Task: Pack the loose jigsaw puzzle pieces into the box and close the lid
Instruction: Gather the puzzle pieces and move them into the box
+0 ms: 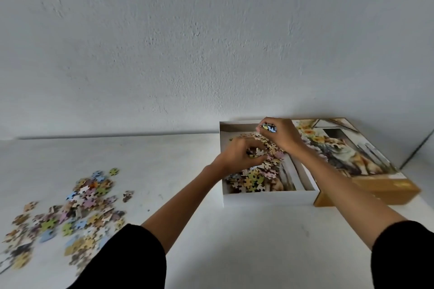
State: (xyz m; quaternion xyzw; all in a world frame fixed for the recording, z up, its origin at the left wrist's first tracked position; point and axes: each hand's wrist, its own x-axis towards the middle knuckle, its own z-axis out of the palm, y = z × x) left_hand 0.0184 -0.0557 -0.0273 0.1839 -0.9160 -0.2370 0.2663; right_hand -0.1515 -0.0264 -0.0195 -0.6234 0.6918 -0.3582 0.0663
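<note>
Nearest: black sleeves at the frame's lower edge, both forearms reaching out over the white counter.

Near left, well apart from the box: loose jigsaw pieces lie scattered on the counter, many left to pack. Blurred, so no count is possible.

Mid right: box, open, white walls, a printed sheet on its floor. A heap of pieces sits inside on the left, piled toward the far left corner.

Left hand: over the heap, fingers curled down into it. Cannot tell whether it grips pieces or is only loosening them.

Right hand: just beyond, above the far part of the box, fingers closed round a clump of pieces.

Lid: just right of the box, picture side up, looks tilted. The right forearm crosses its near corner.

Far: plain textured wall.

Judgement: step in hand is dropping a handful into the box.
- Release low, inside the walls, so nothing bounces out.
- Aim for the barer right side; the heap already rides high on the left.
- Level the heap with flat fingers, or the lid may not seat.
- Next loads: sweep the scatter together and scoop with both hands cupped.
</note>
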